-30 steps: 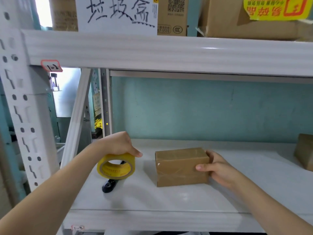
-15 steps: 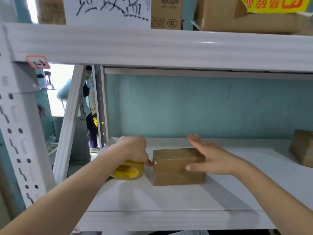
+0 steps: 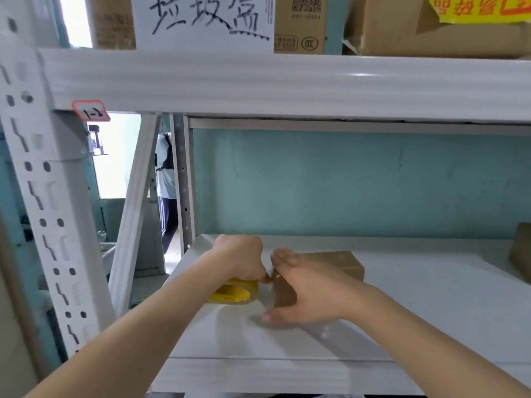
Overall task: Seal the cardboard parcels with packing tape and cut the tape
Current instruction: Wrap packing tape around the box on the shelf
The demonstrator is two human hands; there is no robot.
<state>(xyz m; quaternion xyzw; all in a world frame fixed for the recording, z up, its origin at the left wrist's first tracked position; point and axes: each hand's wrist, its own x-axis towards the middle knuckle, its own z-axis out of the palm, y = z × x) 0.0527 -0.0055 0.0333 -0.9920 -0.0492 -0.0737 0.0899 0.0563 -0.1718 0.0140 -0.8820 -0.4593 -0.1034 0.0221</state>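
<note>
Parcel point(image 3: 342, 264) sits low centre on the white shelf point(image 3: 431, 311), its left end covered by the right hand point(image 3: 304, 294), fingers spread. Left hand point(image 3: 241, 259) grips the yellow tape roll point(image 3: 234, 294) just beside it; bare shelf lies rightward.

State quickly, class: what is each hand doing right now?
Left hand: closed around the yellow tape roll.
Right hand: open, pressed flat against the cardboard parcel.

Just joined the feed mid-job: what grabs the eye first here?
Low in the middle of the white shelf, the left hand grips a yellow tape roll against the end of a brown cardboard parcel, which the right hand steadies. Overhead, a white sheet with bold handwritten characters stands out.
</note>
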